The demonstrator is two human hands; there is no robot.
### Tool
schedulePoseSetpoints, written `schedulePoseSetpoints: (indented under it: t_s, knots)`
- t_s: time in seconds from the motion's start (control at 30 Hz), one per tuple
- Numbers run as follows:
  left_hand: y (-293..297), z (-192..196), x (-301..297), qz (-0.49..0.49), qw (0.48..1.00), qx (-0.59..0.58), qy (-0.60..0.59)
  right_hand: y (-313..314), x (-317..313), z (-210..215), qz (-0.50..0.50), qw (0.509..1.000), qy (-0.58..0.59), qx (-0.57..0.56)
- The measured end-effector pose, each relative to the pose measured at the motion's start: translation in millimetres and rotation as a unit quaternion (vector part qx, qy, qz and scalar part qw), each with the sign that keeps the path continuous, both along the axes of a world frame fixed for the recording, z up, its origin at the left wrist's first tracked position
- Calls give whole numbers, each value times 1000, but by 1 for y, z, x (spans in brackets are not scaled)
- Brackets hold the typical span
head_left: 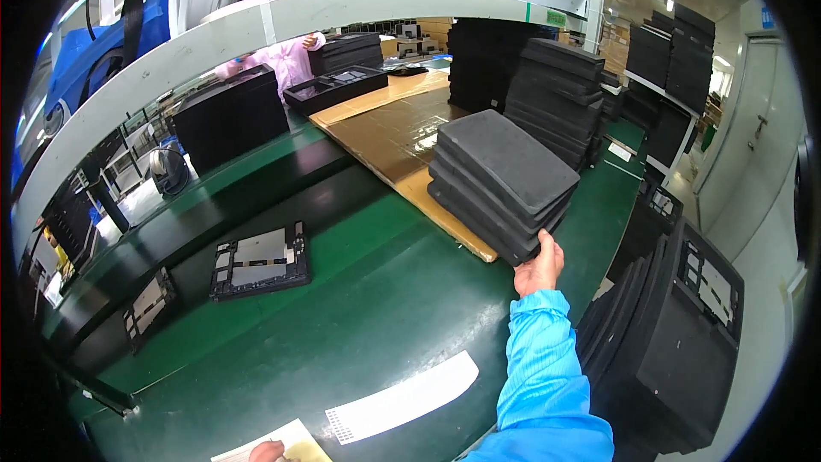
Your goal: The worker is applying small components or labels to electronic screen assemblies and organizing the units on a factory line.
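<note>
right hand [539,265] grips the near corner of a foam stack [500,184] sitting on cardboard [385,133] on the green table [376,308]; left hand [267,451] rests on paper [295,443], its state hidden.

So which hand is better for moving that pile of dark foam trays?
Probably the right hand: it already touches the near corner of the stack of foam trays. The left hand sits low at the picture's bottom edge on a sheet of paper, far from the stack.
</note>
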State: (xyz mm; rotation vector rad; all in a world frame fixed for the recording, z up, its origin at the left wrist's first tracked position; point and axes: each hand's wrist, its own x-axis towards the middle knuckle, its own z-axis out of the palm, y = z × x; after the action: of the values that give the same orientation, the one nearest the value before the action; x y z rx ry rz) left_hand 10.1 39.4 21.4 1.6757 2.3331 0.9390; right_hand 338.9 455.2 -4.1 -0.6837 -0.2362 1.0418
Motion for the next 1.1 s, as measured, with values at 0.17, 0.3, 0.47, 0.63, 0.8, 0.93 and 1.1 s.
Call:
schedulePoseSetpoints:
  t_s: [0.17, 0.3, 0.47, 0.63, 0.8, 0.93, 1.1]
  knots:
    - [73, 13, 44, -80, 819, 39, -567, -42, -2, -4, 93, 993, 53, 52]
    - [127, 18, 72, -106, 756, 33, -645, -85, -28, -3, 137, 989, 32, 48]
    - [175, 4, 64, -43, 646, 88, -757, -155, -89, 9, 280, 957, -72, -20]
    - [153, -15, 16, -55, 562, 250, -787, -209, -152, 4, 413, 880, -222, 78]
    - [118, -26, -21, -71, 572, 269, -772, -235, -187, -21, 512, 797, -287, 143]
    - [89, -24, -36, 41, 620, 287, -729, -223, -148, -10, 646, 585, -449, 197]
    - [70, -53, -86, 114, 593, 255, -755, -132, -65, 28, 631, 501, -524, 276]
